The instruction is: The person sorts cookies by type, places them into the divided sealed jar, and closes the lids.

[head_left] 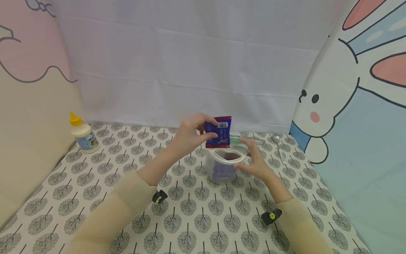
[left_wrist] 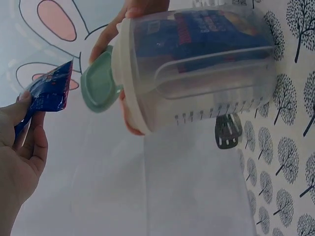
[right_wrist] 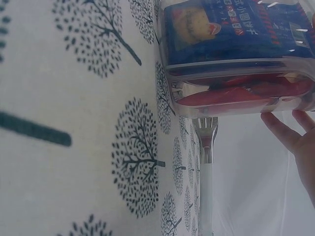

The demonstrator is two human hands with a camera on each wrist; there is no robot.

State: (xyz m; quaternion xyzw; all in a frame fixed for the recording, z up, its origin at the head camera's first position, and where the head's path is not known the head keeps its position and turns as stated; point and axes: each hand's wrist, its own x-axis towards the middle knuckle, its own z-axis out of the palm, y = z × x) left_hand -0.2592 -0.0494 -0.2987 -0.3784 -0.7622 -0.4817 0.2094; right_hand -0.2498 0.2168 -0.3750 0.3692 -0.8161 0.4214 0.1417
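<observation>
My left hand [head_left: 194, 132] pinches a small blue snack packet [head_left: 224, 131] with red crimped ends between thumb and fingers, holding it up above a clear plastic storage container [head_left: 219, 173]. The container stands upright on the table; its white lid has a wide spout opening, and the green flip cap [left_wrist: 100, 81] is swung back. Blue packets [right_wrist: 226, 34] and something red show through its wall. My right hand [head_left: 256, 163] grips the container at the lid from the right, thumb on the near rim and fingers by the cap.
A cream squeeze bottle [head_left: 85, 137] with a yellow nozzle stands at the back left. On the right lies a spoon [head_left: 280, 150]. The right wrist view shows a fork [right_wrist: 206, 152], and the left wrist view a slotted spatula [left_wrist: 228, 132] behind the container. Fabric walls border the patterned tablecloth [head_left: 127, 197].
</observation>
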